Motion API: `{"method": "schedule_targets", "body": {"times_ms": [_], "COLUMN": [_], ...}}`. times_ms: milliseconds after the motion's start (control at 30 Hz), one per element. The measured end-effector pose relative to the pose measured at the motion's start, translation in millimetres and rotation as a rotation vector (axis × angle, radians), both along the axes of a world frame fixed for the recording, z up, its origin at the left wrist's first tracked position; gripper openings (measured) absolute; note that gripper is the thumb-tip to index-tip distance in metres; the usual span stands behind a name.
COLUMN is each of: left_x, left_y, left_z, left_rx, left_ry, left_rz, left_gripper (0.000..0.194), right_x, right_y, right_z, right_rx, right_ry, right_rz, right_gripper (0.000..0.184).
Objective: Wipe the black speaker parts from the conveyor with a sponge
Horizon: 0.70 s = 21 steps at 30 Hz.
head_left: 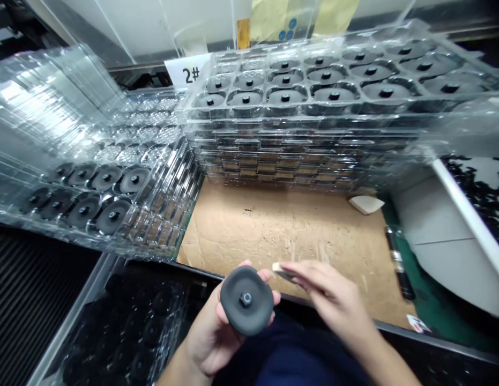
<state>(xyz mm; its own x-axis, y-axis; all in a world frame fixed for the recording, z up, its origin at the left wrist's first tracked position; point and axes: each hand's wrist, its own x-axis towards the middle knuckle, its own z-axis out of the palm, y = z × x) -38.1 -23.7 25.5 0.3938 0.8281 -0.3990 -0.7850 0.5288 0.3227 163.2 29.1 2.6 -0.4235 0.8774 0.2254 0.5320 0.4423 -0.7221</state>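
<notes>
My left hand (211, 335) holds a dark grey rounded disc-shaped part (249, 316), its face turned up and a small black stub at its centre. The fingers wrap around the part's edge. Just to the right, my right hand (333, 292) pinches a small flat pad (284, 272), pale on top and grey beneath, its tip close to the disc but apart from it. What the pad is exactly, I cannot make out. Both hands are above the front edge of a sheet of brown cardboard (273, 225).
Clear plastic trays (285, 115) stacked at the back hold similar discs. Another tray stack (153, 214) stands left, partly filled. A pale wedge-shaped pad (366, 204) and a black marker (400, 262) lie right, beside a white bin (454, 236) near small black parts. A sign (187, 71) reads "2#".
</notes>
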Motion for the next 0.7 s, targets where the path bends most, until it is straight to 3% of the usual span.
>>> {"method": "schedule_targets", "body": {"times_ms": [100,167,233,333,433,500,600,700], "left_x": [-1,2,7,17,23,25,28,32], "left_y": [-1,1,3,5,2,-1,-6,-7], "left_z": [-5.4,-7.0,-5.3,1.5,6.1,5.6,2.5,0.8], "left_rx": [0.040,0.067,0.088,0.075,0.020,0.005,-0.036,-0.038], "left_ry": [-0.072,-0.087,-0.065,0.033,0.180,0.272,0.408,0.395], "left_rz": [-0.016,-0.029,-0.039,-0.042,0.032,0.121,0.200,0.192], "left_gripper": [0.050,0.049,0.048,0.046,0.048,0.053,0.062,0.066], "right_x": [6,9,10,4,-12,-24,-36,-38], "right_y": [-15,-19,-17,-12,-12,-13,-14,-7], "right_z": [-37.3,-39.5,-19.6,31.2,65.1,69.5,65.5,65.4], "right_rx": [-0.108,-0.126,-0.118,0.019,0.241,0.231,0.182,0.307], "right_ry": [-0.028,-0.034,-0.003,0.108,0.186,0.127,-0.039,0.081], "right_rz": [0.003,-0.013,-0.087,-0.184,0.016,0.045,-0.080,0.037], "right_gripper": [0.026,0.024,0.023,0.027,0.032,0.030,0.028,0.029]}}
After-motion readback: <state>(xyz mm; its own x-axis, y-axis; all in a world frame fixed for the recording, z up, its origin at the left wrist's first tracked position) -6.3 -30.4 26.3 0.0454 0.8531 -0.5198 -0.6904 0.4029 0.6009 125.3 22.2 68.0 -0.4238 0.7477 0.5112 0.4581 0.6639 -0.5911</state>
